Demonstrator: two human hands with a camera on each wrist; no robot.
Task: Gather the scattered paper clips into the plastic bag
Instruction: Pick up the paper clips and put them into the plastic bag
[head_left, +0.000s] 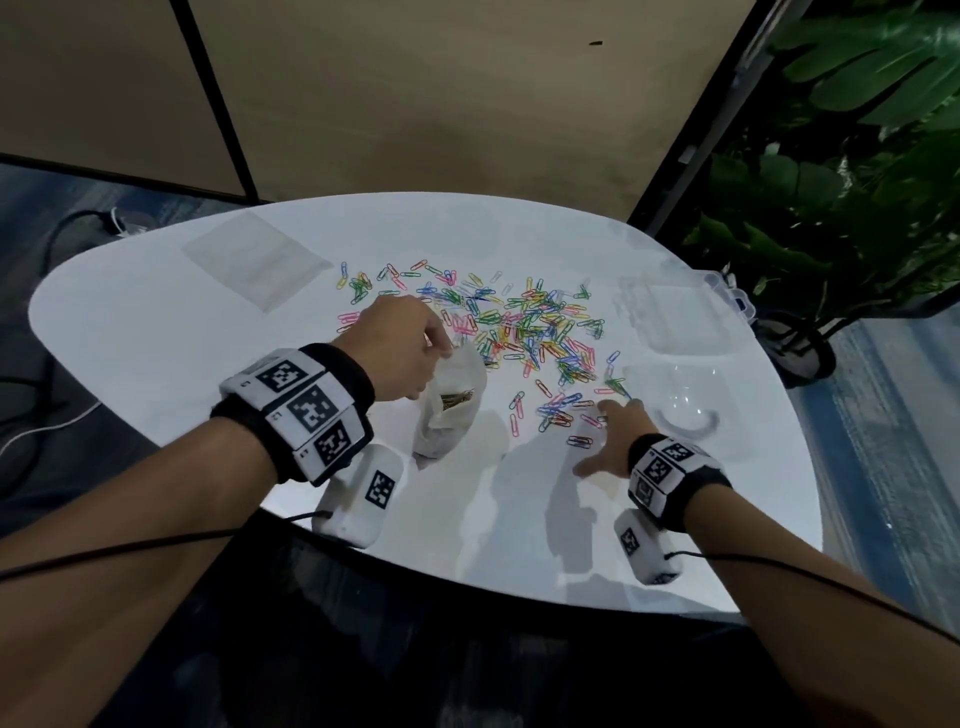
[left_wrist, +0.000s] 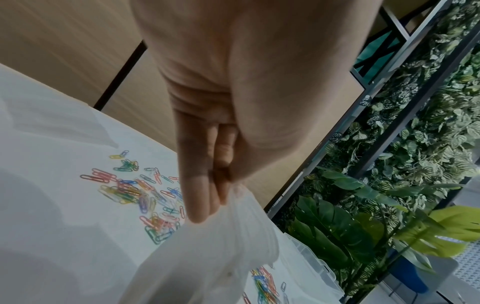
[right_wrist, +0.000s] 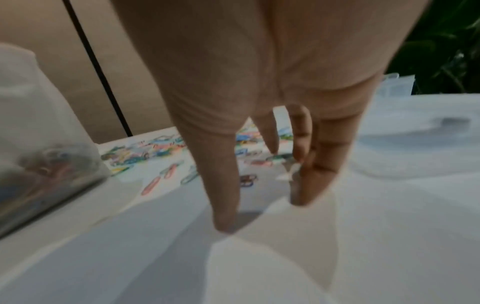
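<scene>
Left hand (head_left: 400, 343) is clamped on the rim of the plastic bag (head_left: 451, 410), held upright on the worktop (head_left: 156, 364). Right hand (head_left: 618, 436) is spread, fingertips down among scattered paper clips (head_left: 524, 327) beside the bag.

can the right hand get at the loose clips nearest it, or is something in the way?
Probably yes. The right hand is spread low over the table, fingertips already at the near edge of the paper clips. Nothing lies between. The left hand holds the plastic bag off to the side, clear of that path.
</scene>
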